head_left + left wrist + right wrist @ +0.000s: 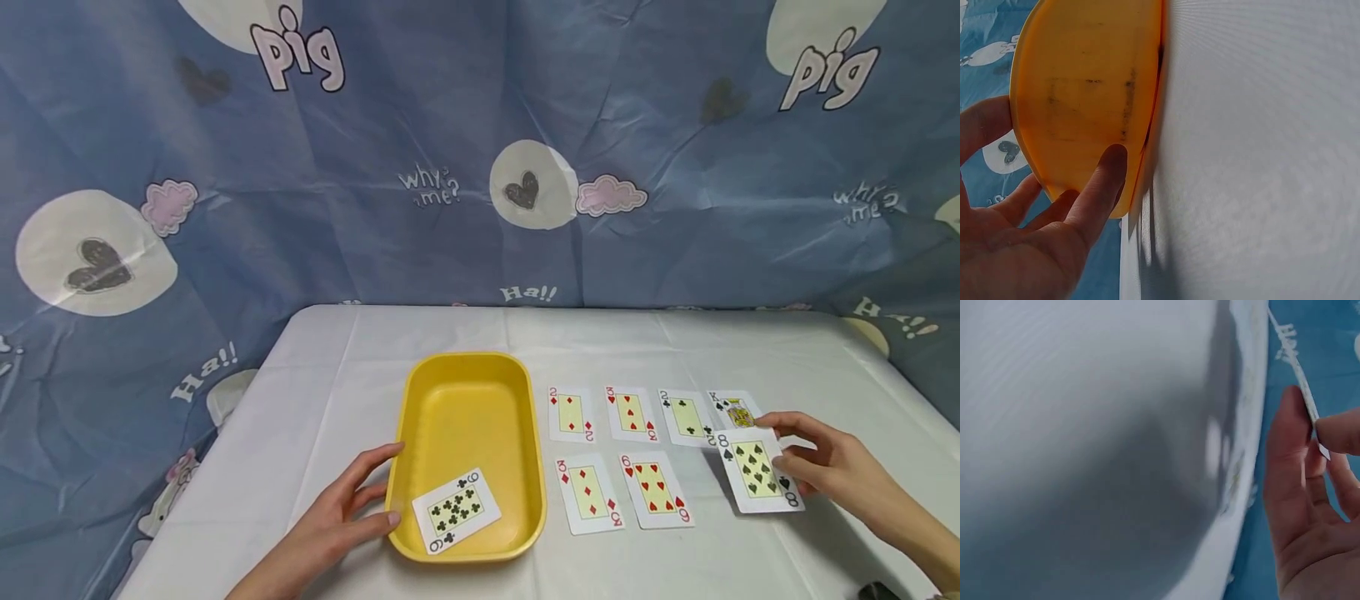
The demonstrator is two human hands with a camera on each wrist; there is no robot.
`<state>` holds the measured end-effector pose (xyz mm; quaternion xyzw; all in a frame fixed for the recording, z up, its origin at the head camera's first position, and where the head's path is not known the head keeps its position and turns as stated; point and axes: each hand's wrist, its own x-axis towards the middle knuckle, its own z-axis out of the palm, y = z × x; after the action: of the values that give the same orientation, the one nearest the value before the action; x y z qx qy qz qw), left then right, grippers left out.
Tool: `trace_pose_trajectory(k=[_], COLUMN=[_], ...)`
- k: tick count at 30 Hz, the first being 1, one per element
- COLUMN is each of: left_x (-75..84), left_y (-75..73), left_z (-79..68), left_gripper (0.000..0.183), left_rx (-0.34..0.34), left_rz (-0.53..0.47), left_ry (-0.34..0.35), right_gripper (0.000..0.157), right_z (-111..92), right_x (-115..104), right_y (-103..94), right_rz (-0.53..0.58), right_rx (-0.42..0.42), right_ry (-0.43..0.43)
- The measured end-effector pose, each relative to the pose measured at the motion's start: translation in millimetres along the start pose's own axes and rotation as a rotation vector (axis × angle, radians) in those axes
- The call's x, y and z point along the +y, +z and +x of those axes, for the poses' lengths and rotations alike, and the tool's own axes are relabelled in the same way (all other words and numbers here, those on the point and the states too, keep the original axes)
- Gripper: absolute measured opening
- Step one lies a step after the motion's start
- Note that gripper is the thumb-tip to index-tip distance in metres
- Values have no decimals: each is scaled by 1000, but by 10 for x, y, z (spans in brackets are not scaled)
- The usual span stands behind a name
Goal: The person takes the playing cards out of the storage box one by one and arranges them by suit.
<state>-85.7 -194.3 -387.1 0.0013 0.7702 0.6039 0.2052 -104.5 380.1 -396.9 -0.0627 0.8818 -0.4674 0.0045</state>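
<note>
My right hand (832, 462) pinches an eight of spades (756, 471) between thumb and fingers, tilted over the right end of the near card row. In the right wrist view the card (1304, 394) shows edge-on. Partly behind this hand lies a king (733, 408). My left hand (337, 517) rests spread fingers against the left side of a yellow tray (397, 492). The left wrist view shows those fingertips on the tray's outer wall (1085, 62). Inside the tray a nine of clubs (456, 510) lies face up at the near end.
Right of the tray, the far row has a two of diamonds (571, 414), a red hearts card (632, 414) and a two of clubs (686, 418). Nearer lie a three of diamonds (589, 493) and another hearts card (657, 490). A printed blue cloth (450, 267) hangs behind the white table (337, 367).
</note>
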Motion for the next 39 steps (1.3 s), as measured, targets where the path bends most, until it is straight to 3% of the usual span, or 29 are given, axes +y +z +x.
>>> trace_pose_trajectory(k=[5,10,15,19,24,27,30,33,39], left_x=[2,4,9,14,13,12,13,12,7], left_y=[-1,4,15,15,18,19,18,18,17], left_z=[-3,-2,-1,-3,-2,-4,-5,-4,-4], left_gripper=[70,69,70,71,71,70,70,71,70], left_rx=[-1,-6,11,22,23,25,26,26,30], left_rz=[-6,-15,-6,-1,-3,-2,-1,-7,-3], left_ry=[-11,-8,-10,-10,-10,-13,-15,-18,-15], right_gripper=[41,42,48,48,48,51,51,47,40], right_z=[-68,-99,-74,-23,-28,-26,-35,-12,128], right_x=[177,253,262,274,318,320,305,233,-29], right_y=[-70,-121,-152,-163,-195,-193,-156,-92,96], right_rz=[-83,-314,-484,-536,-577,-588,-546,-472,-285], right_rx=[9,30,-22,-51,-61,-46,12,59,69], right_ry=[48,74,142,158,112,70,-24,-91,-191])
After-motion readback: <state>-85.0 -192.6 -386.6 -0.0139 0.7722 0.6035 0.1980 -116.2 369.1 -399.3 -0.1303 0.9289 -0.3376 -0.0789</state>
